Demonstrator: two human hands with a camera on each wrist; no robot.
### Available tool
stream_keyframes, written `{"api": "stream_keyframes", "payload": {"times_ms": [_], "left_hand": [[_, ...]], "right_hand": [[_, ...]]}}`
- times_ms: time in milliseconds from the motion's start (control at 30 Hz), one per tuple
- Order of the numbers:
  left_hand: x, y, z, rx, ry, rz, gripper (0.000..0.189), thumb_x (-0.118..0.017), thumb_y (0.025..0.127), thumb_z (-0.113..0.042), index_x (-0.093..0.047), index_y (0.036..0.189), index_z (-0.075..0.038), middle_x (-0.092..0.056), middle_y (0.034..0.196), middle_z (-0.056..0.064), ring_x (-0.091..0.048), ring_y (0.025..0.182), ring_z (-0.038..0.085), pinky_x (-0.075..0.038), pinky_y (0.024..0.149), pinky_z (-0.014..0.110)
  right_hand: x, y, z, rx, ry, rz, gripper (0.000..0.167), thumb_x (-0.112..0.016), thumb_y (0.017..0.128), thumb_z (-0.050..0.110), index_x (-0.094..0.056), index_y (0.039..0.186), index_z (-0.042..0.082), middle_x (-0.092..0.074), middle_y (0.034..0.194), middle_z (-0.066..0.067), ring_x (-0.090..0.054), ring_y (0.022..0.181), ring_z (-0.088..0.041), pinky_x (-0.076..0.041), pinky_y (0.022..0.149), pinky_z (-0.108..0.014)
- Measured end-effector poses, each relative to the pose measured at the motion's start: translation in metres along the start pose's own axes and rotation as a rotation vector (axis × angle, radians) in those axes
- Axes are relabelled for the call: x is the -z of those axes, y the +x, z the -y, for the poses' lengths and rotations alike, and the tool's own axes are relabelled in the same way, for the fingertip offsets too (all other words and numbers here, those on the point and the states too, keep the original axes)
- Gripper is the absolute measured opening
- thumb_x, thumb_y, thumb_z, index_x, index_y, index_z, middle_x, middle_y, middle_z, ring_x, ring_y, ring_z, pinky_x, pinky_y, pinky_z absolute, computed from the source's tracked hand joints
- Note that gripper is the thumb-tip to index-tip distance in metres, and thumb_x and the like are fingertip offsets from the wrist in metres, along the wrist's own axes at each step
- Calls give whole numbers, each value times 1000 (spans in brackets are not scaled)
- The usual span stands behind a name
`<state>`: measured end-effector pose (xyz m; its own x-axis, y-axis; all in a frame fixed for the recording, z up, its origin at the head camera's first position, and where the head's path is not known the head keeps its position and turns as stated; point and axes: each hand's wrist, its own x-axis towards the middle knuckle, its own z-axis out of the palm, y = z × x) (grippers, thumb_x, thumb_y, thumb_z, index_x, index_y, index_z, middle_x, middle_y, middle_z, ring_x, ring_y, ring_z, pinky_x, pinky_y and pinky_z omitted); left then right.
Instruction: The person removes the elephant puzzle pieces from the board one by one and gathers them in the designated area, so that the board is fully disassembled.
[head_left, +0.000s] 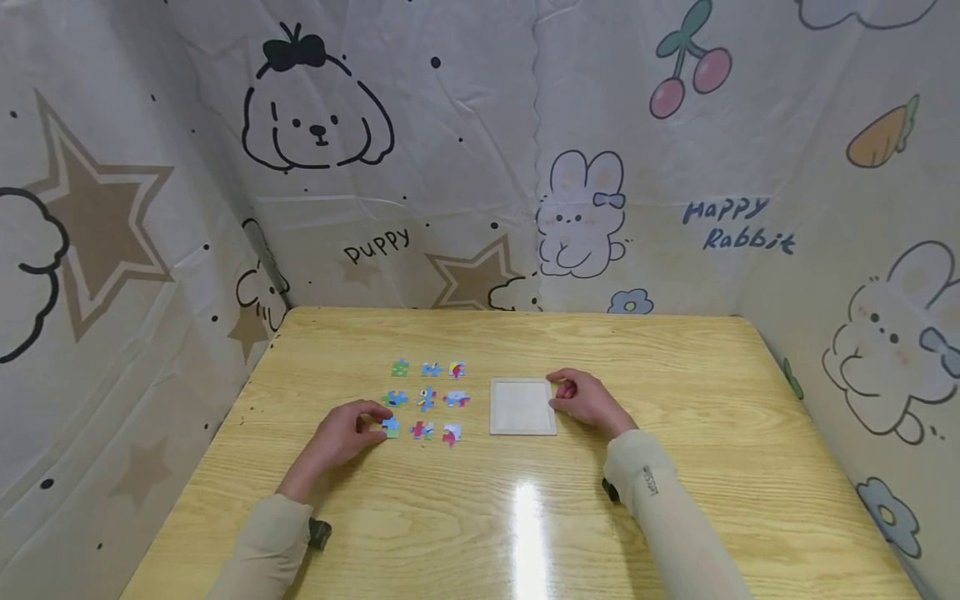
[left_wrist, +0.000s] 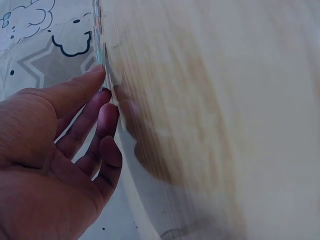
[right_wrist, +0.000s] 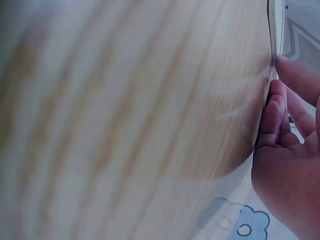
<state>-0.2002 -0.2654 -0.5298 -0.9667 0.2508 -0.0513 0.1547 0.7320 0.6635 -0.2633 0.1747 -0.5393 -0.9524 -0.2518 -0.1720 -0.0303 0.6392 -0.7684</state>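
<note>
My left hand [head_left: 347, 432] pinches a blue and green jigsaw piece [head_left: 391, 427] at the near left corner of a loose grid of pieces. In the left wrist view, the thumb and fingertips of the left hand [left_wrist: 75, 130] meet at a thin edge-on piece. A pale square puzzle tray [head_left: 522, 407] with a raised rim lies right of the pieces. My right hand [head_left: 588, 400] touches the tray's right edge with its thumb and index finger held apart. The right wrist view shows the right hand [right_wrist: 292, 135] low beside the table, its other fingers bent.
Several more pieces lie apart in rows, among them a green piece [head_left: 400, 367], a red and yellow piece [head_left: 457, 368], a red and blue piece [head_left: 422, 430] and a pink and white piece [head_left: 452, 433]. The wooden table [head_left: 450, 517] meets printed curtains [head_left: 465, 167] at its back and sides.
</note>
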Motion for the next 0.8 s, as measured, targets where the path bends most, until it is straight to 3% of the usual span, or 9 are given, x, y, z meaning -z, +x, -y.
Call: {"api": "stream_keyframes", "payload": {"times_ms": [333,800], "left_hand": [[-2,-2,-1,18,-3,-3,26,-75,94,-6,-72,119,-9,-72,118,10,-53,79,14,-45,71,27],[-3,-3,-1,-17,18,-1,24,-74,94,-6,-73,118,-8,-72,117,8,-55,84,15,-47,76,30]], "right_hand": [[0,0,0,18,-10,0,43,-73,96,6,-62,137,2,-62,99,-9,-53,87,-20,-46,76,-31],[0,-1,1,13,-4,-8,42,-73,96,5,-63,136,2,-62,99,-9,-53,87,-20,-45,77,-31]]}}
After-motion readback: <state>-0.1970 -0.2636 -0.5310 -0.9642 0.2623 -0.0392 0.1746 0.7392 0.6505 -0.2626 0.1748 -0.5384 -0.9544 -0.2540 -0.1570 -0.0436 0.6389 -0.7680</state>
